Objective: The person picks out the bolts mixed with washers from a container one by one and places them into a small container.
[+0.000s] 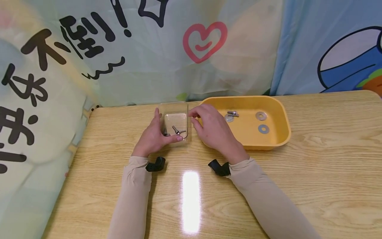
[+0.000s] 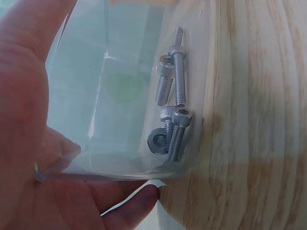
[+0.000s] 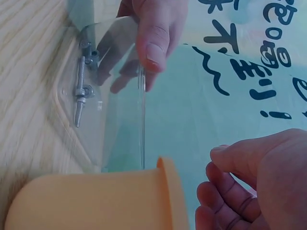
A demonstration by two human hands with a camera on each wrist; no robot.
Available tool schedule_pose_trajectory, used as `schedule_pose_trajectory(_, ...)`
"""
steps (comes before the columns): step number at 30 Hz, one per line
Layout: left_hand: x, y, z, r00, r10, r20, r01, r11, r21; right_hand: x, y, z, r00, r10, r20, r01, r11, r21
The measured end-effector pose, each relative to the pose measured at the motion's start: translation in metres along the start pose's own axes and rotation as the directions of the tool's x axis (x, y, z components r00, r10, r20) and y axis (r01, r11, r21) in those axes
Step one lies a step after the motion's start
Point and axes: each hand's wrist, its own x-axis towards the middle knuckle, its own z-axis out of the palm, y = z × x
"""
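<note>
My left hand (image 1: 152,136) grips a clear plastic box (image 1: 176,117) on the wood table, its thumb over the near rim and its fingers along the left side. Inside the box lie several silver socket-head bolts (image 2: 179,79), heaped along the near side; one carries what looks like a nut or washer. My right hand (image 1: 212,127) hovers between the box and a yellow plastic bin (image 1: 249,134), over the bin's left rim. In the right wrist view its thumb and fingers (image 3: 221,182) are loosely bent, and nothing shows between them.
The yellow bin holds flat washers (image 1: 261,116) spread on its floor, and bolts (image 1: 233,114) resting by another washer (image 1: 228,118). Behind the table hangs a printed curtain (image 1: 143,79), close to the back edge. Light reflects off the tabletop (image 1: 322,159) in front.
</note>
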Motion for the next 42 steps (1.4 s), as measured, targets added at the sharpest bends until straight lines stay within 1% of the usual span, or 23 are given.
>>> schedule_pose_trajectory(4, 0.000, 0.000, 0.001, 1.000, -0.001, 0.002, 0.001, 1.000, 0.002, -0.001, 0.001, -0.003, 1.000, 0.016, -0.004, -0.016, 1.000, -0.003)
schedule_pose_trajectory(9, -0.001, 0.000, 0.000, 1.000, -0.001, 0.005, 0.001, 1.000, 0.006, -0.001, 0.006, -0.009, 0.999, 0.052, -0.001, -0.052, 0.998, 0.028)
schedule_pose_trajectory(19, -0.001, -0.001, 0.000, 1.000, -0.010, 0.004, 0.010, 1.000, 0.016, -0.002, 0.017, -0.018, 0.996, 0.074, -0.043, -0.072, 0.996, 0.050)
schedule_pose_trajectory(28, 0.000, 0.000, 0.000, 1.000, -0.010, 0.004, 0.010, 1.000, 0.016, -0.001, 0.028, -0.024, 0.992, 0.115, -0.057, -0.112, 0.992, 0.054)
schedule_pose_trajectory(36, -0.001, 0.000, 0.000, 1.000, -0.009, 0.007, 0.008, 1.000, 0.020, -0.001, 0.036, -0.029, 0.985, 0.171, -0.040, -0.169, 0.985, 0.048)
schedule_pose_trajectory(42, -0.001, 0.001, -0.001, 1.000, -0.009, 0.009, 0.008, 1.000, 0.026, -0.001, 0.041, -0.034, 0.981, 0.193, -0.019, -0.192, 0.980, 0.049)
